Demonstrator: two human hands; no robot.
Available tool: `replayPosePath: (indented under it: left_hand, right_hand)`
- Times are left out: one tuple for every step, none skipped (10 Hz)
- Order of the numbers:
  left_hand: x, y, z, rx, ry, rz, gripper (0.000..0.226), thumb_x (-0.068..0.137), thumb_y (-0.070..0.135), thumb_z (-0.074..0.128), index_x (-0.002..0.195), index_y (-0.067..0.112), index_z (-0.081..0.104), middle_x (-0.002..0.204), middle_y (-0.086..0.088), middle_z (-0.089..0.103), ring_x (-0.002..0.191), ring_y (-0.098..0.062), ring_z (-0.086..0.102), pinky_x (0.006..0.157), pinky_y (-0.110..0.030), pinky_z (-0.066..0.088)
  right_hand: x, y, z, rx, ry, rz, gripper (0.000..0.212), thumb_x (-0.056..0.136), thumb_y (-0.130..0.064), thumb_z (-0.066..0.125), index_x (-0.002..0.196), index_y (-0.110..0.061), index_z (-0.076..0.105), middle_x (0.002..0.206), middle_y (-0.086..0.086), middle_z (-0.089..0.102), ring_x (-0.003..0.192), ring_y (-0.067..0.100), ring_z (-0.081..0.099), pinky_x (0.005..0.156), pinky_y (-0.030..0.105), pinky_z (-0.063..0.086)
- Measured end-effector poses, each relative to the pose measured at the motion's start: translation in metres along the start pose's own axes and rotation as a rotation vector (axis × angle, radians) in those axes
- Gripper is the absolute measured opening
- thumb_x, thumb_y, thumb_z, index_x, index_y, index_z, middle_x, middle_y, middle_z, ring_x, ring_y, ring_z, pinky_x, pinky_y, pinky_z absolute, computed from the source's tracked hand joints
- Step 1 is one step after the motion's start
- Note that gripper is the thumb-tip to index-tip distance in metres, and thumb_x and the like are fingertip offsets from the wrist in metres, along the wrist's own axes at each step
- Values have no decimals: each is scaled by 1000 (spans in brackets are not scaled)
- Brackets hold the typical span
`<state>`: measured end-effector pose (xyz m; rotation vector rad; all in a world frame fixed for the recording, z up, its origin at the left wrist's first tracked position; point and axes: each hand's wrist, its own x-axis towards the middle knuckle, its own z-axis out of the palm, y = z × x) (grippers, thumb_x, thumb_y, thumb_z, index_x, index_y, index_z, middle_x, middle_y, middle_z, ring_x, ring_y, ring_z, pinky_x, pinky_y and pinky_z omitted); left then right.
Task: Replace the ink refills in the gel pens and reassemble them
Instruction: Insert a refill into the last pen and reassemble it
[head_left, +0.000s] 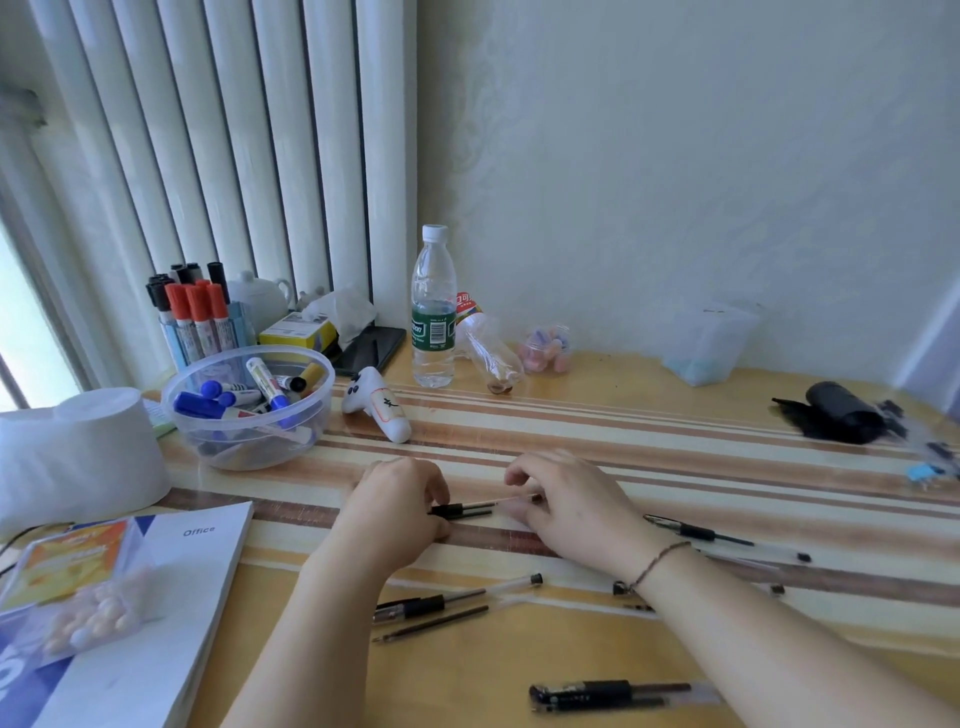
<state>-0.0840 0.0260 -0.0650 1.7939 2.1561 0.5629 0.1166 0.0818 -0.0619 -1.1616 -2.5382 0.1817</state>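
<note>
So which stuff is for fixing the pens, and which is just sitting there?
For the job:
left hand and right hand holding a pen
loose refill
other pens

Just lying about:
water bottle
marker bowl
book

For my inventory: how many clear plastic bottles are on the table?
2. The upright clear plastic water bottle with a green label stands near the wall; the empty clear plastic bottle with a red label lies tilted just right of it. Others may be hidden.
</note>
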Motion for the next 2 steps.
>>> replayPosePath:
  left_hand:
    - [1,1,4,17,-3,13,28,76,38,73,102,33,63,98,12,61,102,-18,54,94,-44,47]
    - [-4,4,2,13,22,19,31,80,43,67,108,33,61,104,11,60,104,-18,52,94,-42,46]
  right_hand:
    - [-25,-1,-27,44,110,25,32,90,-44,57,119,-31,57,120,-19,58,116,4,47,97,26,42]
    - [-71,-4,-73,201,293,88,28,88,-39,61,116,-36,58,112,-29,56,113,-3,49,96,18,41]
